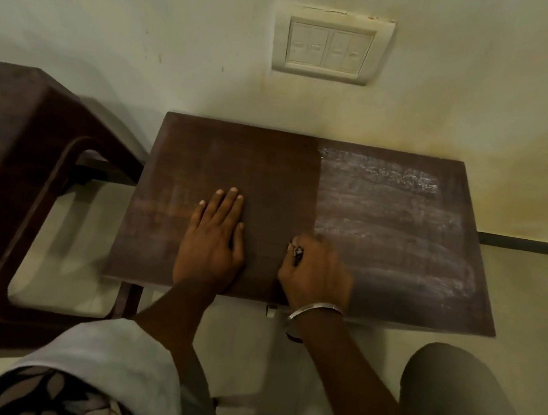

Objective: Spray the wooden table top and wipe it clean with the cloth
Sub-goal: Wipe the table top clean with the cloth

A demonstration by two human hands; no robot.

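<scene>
Against a pale wall, the dark brown wooden bench (380, 255) shows whitish streaks on its right half, where the right hand (316, 276) seems closed on a barely visible cloth while the left hand (215, 238) lies flat, so wiping is likely underway and wants rightward strokes next.

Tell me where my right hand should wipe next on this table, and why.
Probably sweep the right hand rightward across the whitish streaks on the table top. The left half looks dark and clean, and the left hand lies flat, steadying it.
</scene>
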